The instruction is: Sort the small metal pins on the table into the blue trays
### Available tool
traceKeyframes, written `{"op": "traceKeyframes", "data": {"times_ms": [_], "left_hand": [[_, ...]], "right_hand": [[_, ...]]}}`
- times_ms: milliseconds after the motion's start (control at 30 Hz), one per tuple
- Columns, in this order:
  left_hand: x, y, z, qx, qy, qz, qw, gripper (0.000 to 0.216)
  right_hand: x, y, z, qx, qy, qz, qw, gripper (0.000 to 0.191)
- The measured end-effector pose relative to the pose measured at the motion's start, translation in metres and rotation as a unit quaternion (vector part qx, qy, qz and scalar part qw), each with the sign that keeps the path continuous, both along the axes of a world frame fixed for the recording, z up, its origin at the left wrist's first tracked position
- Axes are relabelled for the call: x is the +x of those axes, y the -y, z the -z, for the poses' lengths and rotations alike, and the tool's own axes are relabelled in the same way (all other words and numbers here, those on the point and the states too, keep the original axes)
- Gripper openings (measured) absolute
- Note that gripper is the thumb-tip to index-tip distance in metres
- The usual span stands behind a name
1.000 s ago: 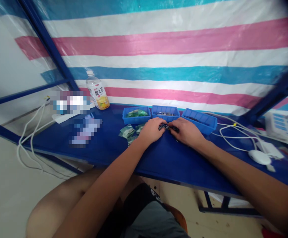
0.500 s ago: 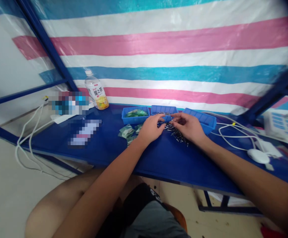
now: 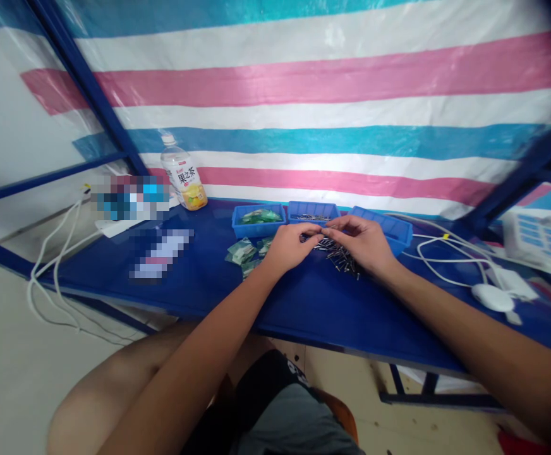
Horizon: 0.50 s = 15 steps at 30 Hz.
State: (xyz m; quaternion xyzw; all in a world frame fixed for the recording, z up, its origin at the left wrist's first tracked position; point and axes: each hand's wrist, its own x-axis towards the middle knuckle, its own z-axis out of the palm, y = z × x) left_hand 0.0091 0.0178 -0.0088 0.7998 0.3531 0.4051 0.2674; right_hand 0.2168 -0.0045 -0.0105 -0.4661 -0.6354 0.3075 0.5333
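My left hand (image 3: 289, 245) and my right hand (image 3: 359, 242) meet over a heap of small dark metal pins (image 3: 339, 256) on the blue table (image 3: 304, 297). Both hands have fingers curled and pinched together at the heap's far edge; what they hold is too small to name. Just left of my left hand lie several small green packets (image 3: 243, 251). Three blue trays stand behind the hands: the left tray (image 3: 258, 220) holds green packets, the middle tray (image 3: 312, 213) holds metal pins, and the right tray (image 3: 389, 229) is partly hidden by my right hand.
A drink bottle (image 3: 183, 174) stands at the back left by blurred items. White cables (image 3: 57, 265) hang off the left edge. More white cables (image 3: 446, 259), a white mouse (image 3: 492, 297) and a white device (image 3: 541, 240) lie at the right. Striped sheeting forms the back wall.
The hands, close together over a dark bundle a second ago, have parted a little and lifted; the pins now lie spread in a loose heap under my right hand.
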Motion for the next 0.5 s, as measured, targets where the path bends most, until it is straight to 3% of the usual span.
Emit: {"op": "traceKeyframes", "data": {"times_ms": [133, 267, 500], "left_hand": [[-0.0008, -0.004, 0.0016, 0.036, -0.015, 0.006, 0.999, 0.012], [-0.0012, -0.0062, 0.0023, 0.023, 0.026, -0.005, 0.999, 0.009], [-0.0021, -0.0038, -0.0012, 0.027, 0.062, -0.022, 0.997, 0.015]], "right_hand": [[-0.003, 0.0011, 0.0002, -0.009, -0.021, -0.033, 0.999, 0.039], [-0.0041, 0.0026, -0.0012, 0.0, -0.034, -0.064, 0.997, 0.047], [0.002, 0.0027, 0.0015, 0.057, 0.051, -0.077, 0.994, 0.026]]}}
